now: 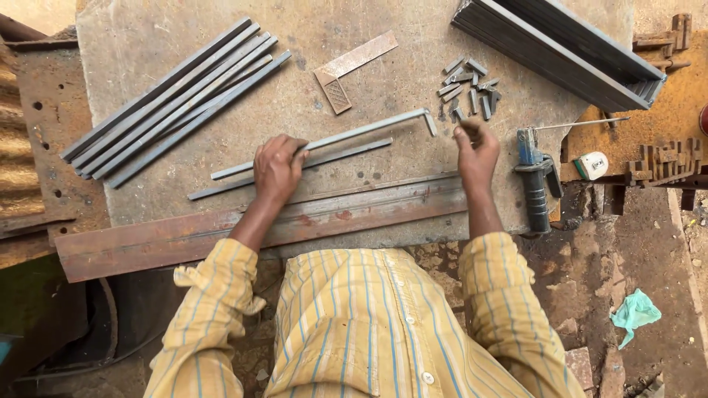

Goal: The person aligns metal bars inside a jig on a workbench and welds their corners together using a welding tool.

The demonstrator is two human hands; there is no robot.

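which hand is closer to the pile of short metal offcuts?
Right. The right hand sits just below the pile of short metal offcuts, almost touching it. The left hand rests on the long bars, well off to the pile's left.

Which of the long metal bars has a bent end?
The bar under the left hand: the bent bar hooks down at its right end. The straight bars don't.

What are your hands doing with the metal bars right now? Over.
Left hand pressing down on long bar. Right hand pinching something small, too hidden to tell. Pile of short pieces just beyond. Nothing blocking.
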